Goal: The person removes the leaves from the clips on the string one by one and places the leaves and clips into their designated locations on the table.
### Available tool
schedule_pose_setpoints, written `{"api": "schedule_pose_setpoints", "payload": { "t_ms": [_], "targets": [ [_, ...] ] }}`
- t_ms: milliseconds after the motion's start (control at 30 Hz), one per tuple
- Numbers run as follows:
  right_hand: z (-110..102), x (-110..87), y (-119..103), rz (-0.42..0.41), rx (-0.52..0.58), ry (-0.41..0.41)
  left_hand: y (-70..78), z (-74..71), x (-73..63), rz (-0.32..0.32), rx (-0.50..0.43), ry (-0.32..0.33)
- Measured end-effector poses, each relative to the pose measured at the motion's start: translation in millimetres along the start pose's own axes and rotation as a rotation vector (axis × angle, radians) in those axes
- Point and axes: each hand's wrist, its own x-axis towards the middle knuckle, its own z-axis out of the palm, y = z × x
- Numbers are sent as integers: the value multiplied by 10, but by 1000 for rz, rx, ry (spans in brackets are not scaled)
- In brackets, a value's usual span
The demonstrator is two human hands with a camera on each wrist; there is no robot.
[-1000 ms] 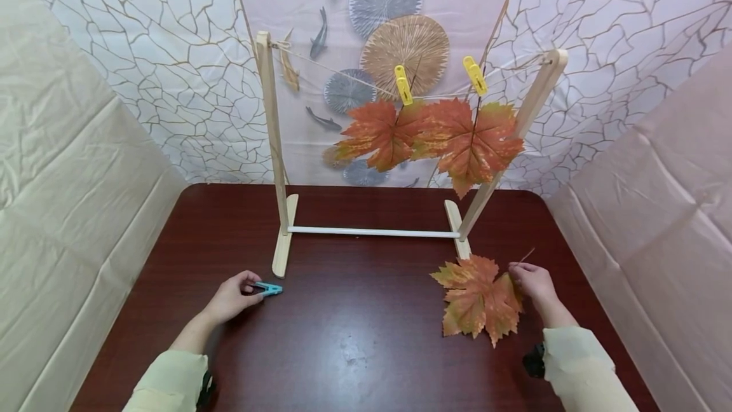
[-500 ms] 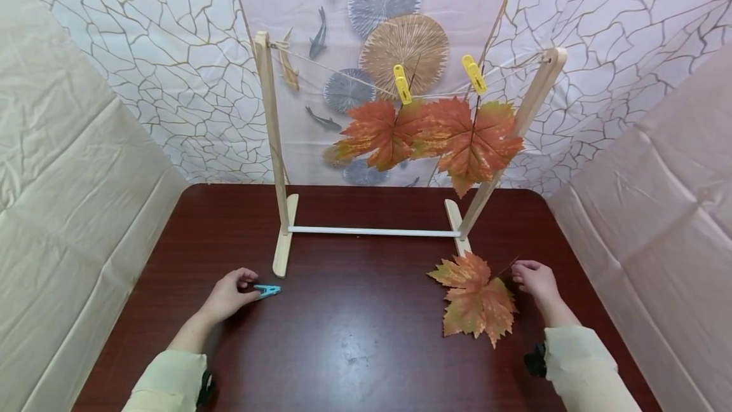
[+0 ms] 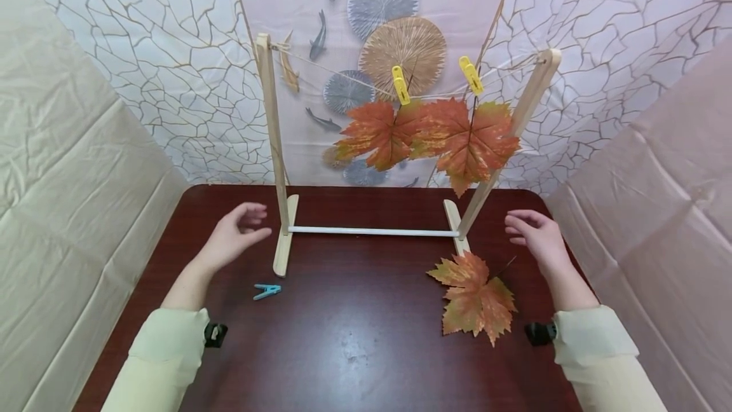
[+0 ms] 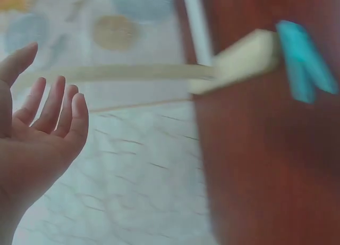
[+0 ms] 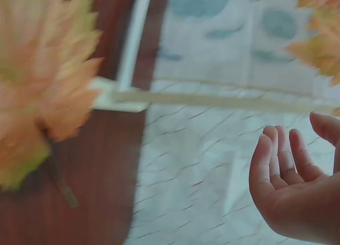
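Raised above the table at the left, my left hand point(image 3: 237, 234) holds nothing, its fingers loosely bent. Below it a blue clothespin point(image 3: 267, 291) lies on the table; the left wrist view shows this clothespin point(image 4: 304, 61) blurred. My right hand point(image 3: 537, 237), also bare, hovers beside the stand's right foot with relaxed fingers. An orange maple leaf point(image 3: 477, 297) lies flat in front of that foot, its stem toward the right. On the string, one yellow clothespin point(image 3: 401, 85) and another yellow clothespin point(image 3: 471, 75) each hold up a maple leaf by its stem, the right leaf point(image 3: 471, 142) overlapping the left leaf point(image 3: 380, 132).
A wooden stand has a left post point(image 3: 272, 138), a right post point(image 3: 528, 100) and a white crossbar point(image 3: 372, 231) low between them. A sagging string point(image 3: 326, 67) joins the post tops. Patterned cloth hangs behind the dark table point(image 3: 343, 348), with pale cloth at both sides.
Both hands have let go and risen away from the table, leaving the blue clothespin at the left and the loose leaf at the right. The hung leaves stay in place.
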Motion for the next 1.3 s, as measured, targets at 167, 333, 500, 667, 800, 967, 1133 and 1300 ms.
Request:
{"api": "schedule_pose_setpoints", "payload": {
  "t_ms": [167,333,500,667,800,967,1133,1300],
  "targets": [
    [143,14,-330,-99,36,-6,435,-97,190,42,-55,-39],
    [286,38,-633,-170,59,-41,827,-156,339,82,-82,-80],
    [420,57,-857,-195,28,-70,1123,-143,457,139,-106,-100],
    [548,92,-1020,-218,11,-92,1374,-104,544,168,-133,-97],
    [644,124,-1138,-245,58,-124,1561,-78,597,172,-140,-91],
    [749,148,-1271,-251,4,-129,1769,-43,675,209,-167,-88],
    [857,167,-1403,-230,-26,-140,1942,-6,745,237,-198,-97],
    [954,190,-1541,-222,-54,-154,2100,56,810,248,-246,-94]
  ]
}}
